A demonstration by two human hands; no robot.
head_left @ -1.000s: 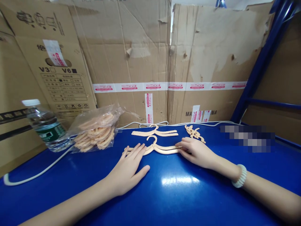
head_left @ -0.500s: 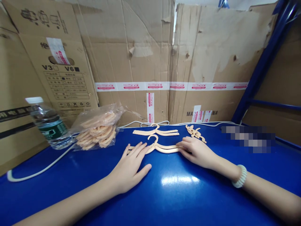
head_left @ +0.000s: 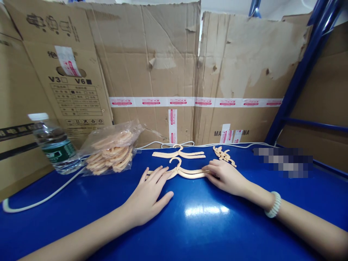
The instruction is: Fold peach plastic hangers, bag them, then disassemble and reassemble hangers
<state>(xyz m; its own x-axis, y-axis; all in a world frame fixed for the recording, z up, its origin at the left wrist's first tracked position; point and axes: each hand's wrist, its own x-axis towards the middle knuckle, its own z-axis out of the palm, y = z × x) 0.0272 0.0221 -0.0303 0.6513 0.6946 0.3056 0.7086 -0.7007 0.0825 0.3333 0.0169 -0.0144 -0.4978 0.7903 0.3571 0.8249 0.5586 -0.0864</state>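
A small beige clothes hanger [head_left: 191, 176], hook pointing away from me, lies flat on the blue table [head_left: 174, 232]. My left hand [head_left: 148, 197] rests over its left end, fingers stretched and thumb apart, hiding part of that arm. At the opposite end, the bent fingers of my right hand [head_left: 224, 175] close on the tip; their exact contact is partly hidden. Just beyond lies a second beige hanger [head_left: 191, 155], untouched. Several loose beige hooks [head_left: 222, 155] form a small pile behind my right hand.
To the left are a clear plastic bag [head_left: 111, 148] of beige hanger parts and a water bottle [head_left: 57, 146]. A white cable [head_left: 51, 197] runs along the left and back. Cardboard [head_left: 152, 72] walls the rear; a blue metal post [head_left: 296, 83] rises at right.
The camera view has shifted slightly. Both hands and the hangers keep the same positions relative to each other.
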